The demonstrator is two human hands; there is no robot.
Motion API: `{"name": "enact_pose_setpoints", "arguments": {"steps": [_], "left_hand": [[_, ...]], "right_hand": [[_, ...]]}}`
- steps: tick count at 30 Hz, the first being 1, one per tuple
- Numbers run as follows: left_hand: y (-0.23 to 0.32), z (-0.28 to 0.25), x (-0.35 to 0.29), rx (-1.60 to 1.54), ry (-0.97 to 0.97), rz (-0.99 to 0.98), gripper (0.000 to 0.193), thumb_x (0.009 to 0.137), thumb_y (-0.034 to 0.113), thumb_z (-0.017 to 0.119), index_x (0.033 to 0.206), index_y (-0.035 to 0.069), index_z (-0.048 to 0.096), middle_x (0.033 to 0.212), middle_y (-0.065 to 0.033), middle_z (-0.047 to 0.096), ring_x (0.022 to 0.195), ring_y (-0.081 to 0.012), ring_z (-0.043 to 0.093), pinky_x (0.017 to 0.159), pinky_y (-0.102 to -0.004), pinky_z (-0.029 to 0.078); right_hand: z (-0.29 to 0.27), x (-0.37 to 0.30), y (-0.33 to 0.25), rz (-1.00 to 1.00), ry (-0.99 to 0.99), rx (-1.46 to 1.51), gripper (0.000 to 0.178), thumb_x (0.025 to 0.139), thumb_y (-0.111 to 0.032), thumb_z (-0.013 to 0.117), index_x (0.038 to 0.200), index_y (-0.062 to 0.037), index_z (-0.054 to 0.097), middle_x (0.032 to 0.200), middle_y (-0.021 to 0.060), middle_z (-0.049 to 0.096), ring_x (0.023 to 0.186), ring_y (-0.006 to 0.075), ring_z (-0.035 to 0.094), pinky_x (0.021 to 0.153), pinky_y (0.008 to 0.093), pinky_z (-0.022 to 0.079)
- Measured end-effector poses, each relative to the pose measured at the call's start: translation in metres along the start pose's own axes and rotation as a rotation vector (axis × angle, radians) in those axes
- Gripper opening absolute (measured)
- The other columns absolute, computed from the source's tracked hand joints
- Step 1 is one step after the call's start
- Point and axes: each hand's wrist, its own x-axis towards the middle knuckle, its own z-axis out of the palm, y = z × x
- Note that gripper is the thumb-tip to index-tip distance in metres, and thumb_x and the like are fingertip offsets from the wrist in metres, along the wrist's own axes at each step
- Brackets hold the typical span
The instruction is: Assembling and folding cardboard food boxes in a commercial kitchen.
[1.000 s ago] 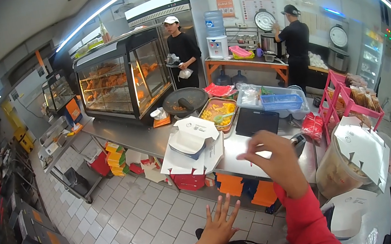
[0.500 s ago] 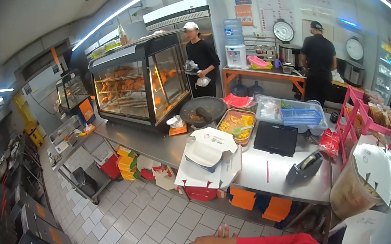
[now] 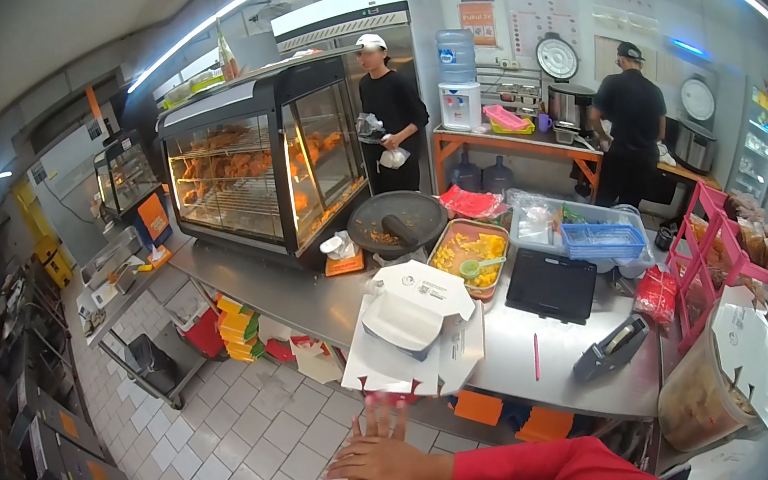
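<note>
My left hand (image 3: 382,419) reaches forward from its red sleeve with the fingers stretched out and apart, holding nothing. Across it lies my right hand (image 3: 400,467), its fingers extended flat toward the left and hiding much of the left hand's back. The two hands touch each other in front of my body, over the tiled floor. Nearest to them, at the counter's edge, stands an open white cardboard food box (image 3: 404,323) on more white flattened cardboard (image 3: 454,361). No object shows between the fingers of either hand.
The steel counter (image 3: 499,377) carries a large stone mortar (image 3: 371,219), a yellow food tray (image 3: 467,249), a black tablet (image 3: 549,284), a blue basket (image 3: 597,235) and a lit display case (image 3: 226,179). A big clear tub (image 3: 693,392) stands right. Two co-workers stand beyond.
Both hands have come up and slightly left, closer to the counter edge. More of the left fingers shows beyond the right hand. The view has shifted a little.
</note>
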Motion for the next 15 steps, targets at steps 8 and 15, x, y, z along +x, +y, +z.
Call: {"name": "enact_pose_setpoints", "arguments": {"steps": [8,15], "left_hand": [[-0.037,0.048,0.006,-0.271,-0.064,-0.162,0.078,0.084,0.032,0.062,0.147,0.009,0.023,0.153,-0.0291,0.007,0.141,-0.0493,0.004,0.11,-0.0593,0.012],[-0.086,0.047,0.009,-0.774,-0.047,-0.166,0.078,0.083,0.028,0.065,0.146,0.008,0.024,0.152,-0.0296,0.008,0.14,-0.0509,0.005,0.111,-0.0582,0.011]], "right_hand": [[0.032,0.028,0.064,-0.051,0.096,0.216,0.035,0.091,-0.034,0.05,0.111,-0.0092,0.064,0.121,0.0118,0.059,0.122,0.031,0.047,0.11,0.0497,0.025],[0.014,0.06,0.107,-0.061,0.298,0.139,0.034,0.094,-0.023,0.049,0.123,-0.007,0.056,0.132,0.0135,0.05,0.128,0.0345,0.04,0.112,0.0471,0.023]]}}
